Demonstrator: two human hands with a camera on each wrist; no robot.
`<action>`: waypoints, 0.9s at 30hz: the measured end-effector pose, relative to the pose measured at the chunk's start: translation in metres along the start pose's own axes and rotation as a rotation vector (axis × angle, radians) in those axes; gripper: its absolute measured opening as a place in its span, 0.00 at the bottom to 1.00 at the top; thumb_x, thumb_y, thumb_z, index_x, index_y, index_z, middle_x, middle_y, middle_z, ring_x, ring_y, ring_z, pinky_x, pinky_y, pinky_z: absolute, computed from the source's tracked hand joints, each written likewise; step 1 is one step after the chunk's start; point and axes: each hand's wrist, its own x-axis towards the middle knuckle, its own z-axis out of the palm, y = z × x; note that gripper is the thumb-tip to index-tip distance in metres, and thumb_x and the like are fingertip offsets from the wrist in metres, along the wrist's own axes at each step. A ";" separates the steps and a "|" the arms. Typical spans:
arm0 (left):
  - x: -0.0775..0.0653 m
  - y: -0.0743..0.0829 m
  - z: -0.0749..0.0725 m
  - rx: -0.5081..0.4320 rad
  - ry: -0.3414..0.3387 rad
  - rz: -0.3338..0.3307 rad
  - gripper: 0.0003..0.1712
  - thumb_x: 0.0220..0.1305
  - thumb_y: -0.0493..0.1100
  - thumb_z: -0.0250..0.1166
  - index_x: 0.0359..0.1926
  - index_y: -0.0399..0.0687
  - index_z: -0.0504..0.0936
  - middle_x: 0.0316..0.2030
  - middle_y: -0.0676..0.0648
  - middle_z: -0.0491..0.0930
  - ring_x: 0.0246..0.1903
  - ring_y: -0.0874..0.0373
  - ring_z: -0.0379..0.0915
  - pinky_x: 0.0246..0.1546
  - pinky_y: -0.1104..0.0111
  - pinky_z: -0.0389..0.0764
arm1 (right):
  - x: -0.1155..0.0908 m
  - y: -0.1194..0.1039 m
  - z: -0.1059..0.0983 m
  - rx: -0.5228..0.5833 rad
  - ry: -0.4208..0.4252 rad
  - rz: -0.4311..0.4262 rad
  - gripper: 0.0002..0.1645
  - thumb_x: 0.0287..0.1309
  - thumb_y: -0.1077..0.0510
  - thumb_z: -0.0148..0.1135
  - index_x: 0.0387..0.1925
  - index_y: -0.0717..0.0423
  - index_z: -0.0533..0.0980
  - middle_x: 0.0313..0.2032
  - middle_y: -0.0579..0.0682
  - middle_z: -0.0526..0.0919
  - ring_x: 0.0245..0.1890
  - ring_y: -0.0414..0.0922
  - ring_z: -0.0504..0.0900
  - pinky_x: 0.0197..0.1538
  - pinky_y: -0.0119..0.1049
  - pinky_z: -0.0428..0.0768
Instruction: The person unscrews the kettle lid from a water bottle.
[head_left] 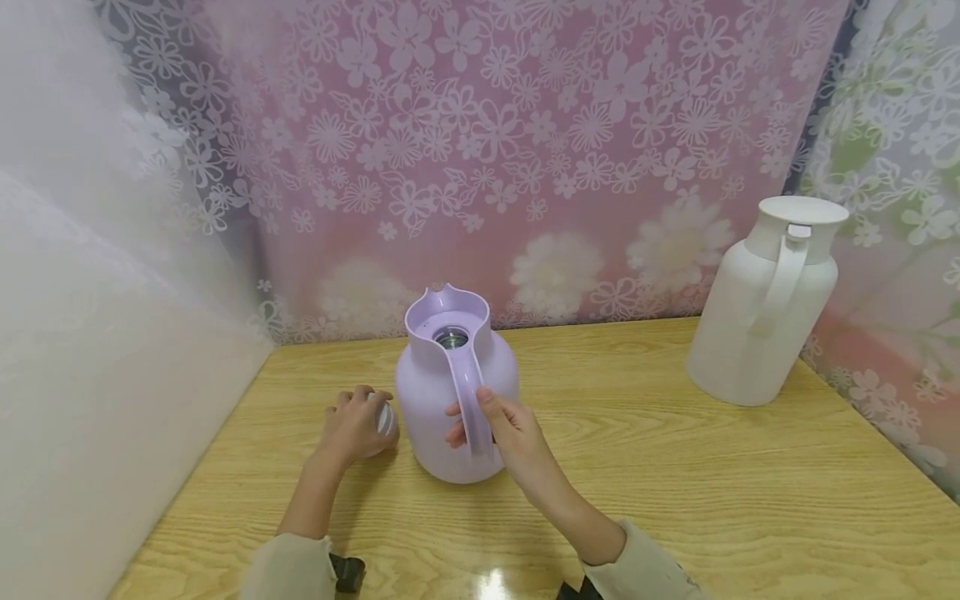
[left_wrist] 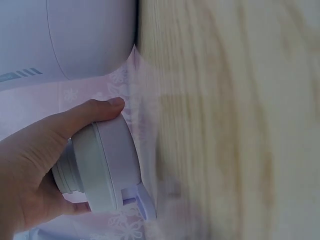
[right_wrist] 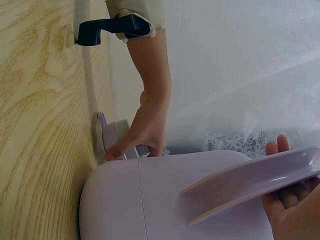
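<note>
A lilac thermos jug [head_left: 427, 400] stands upright on the wooden table with its mouth uncovered. My right hand [head_left: 521, 442] holds its handle [head_left: 467, 392], thumb on the near side and fingers passing behind. To the left of the jug, my left hand [head_left: 356, 425] grips the jug's stopper lid [left_wrist: 117, 155]. That lid has a lilac top, a pale grey body and a small lilac lever [left_wrist: 145, 202]. In the left wrist view it is upside down, its top facing the tabletop. Whether the lid touches the table, I cannot tell.
A taller white thermos jug [head_left: 750, 325], its lid on, stands at the back right of the wooden table [head_left: 637, 483]. Pink flowered cloth [head_left: 465, 167] hangs behind, and a white sheet [head_left: 112, 333] borders the left side.
</note>
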 end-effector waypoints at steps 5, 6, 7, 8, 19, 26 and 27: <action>0.001 -0.002 0.005 0.004 0.006 -0.015 0.31 0.44 0.50 0.71 0.52 0.47 0.76 0.52 0.36 0.69 0.51 0.34 0.61 0.41 0.39 0.66 | 0.000 0.000 0.000 -0.001 -0.001 0.000 0.29 0.72 0.49 0.36 0.40 0.67 0.78 0.27 0.59 0.82 0.32 0.52 0.82 0.43 0.40 0.76; 0.001 -0.002 0.006 0.006 0.003 -0.016 0.32 0.43 0.50 0.72 0.52 0.47 0.76 0.52 0.36 0.69 0.51 0.34 0.61 0.41 0.39 0.65 | 0.000 0.000 0.000 -0.004 -0.002 -0.001 0.29 0.72 0.49 0.35 0.40 0.67 0.78 0.27 0.59 0.82 0.32 0.52 0.82 0.43 0.40 0.76; 0.001 -0.002 0.006 0.007 0.001 -0.016 0.32 0.42 0.49 0.72 0.52 0.47 0.76 0.52 0.36 0.68 0.51 0.34 0.61 0.41 0.39 0.65 | 0.000 0.000 0.000 -0.002 -0.002 0.001 0.30 0.72 0.49 0.35 0.40 0.67 0.78 0.27 0.59 0.82 0.32 0.52 0.82 0.43 0.41 0.76; 0.001 -0.002 0.007 0.007 -0.001 -0.017 0.33 0.42 0.49 0.73 0.52 0.47 0.76 0.52 0.35 0.68 0.52 0.34 0.61 0.42 0.39 0.65 | 0.000 0.000 0.000 0.002 -0.001 0.004 0.30 0.71 0.48 0.36 0.40 0.67 0.78 0.27 0.59 0.82 0.32 0.52 0.82 0.43 0.41 0.76; 0.001 -0.004 0.011 0.044 0.017 -0.019 0.39 0.38 0.51 0.77 0.54 0.45 0.74 0.54 0.35 0.67 0.54 0.33 0.59 0.45 0.39 0.63 | 0.000 -0.001 0.000 0.012 0.015 0.013 0.30 0.71 0.47 0.36 0.40 0.66 0.78 0.27 0.59 0.82 0.31 0.52 0.82 0.43 0.41 0.76; 0.002 -0.004 0.013 0.063 0.031 -0.029 0.42 0.39 0.54 0.76 0.56 0.44 0.73 0.55 0.34 0.67 0.54 0.34 0.60 0.48 0.41 0.63 | 0.000 0.000 0.000 0.011 0.006 0.009 0.30 0.71 0.48 0.36 0.40 0.67 0.78 0.28 0.59 0.82 0.32 0.52 0.82 0.44 0.41 0.76; 0.002 -0.005 0.013 0.063 0.035 -0.029 0.42 0.39 0.54 0.76 0.56 0.44 0.73 0.55 0.34 0.67 0.54 0.34 0.60 0.48 0.41 0.63 | 0.000 0.000 0.001 0.009 0.004 0.008 0.30 0.71 0.49 0.36 0.40 0.67 0.78 0.28 0.59 0.82 0.32 0.52 0.82 0.44 0.41 0.76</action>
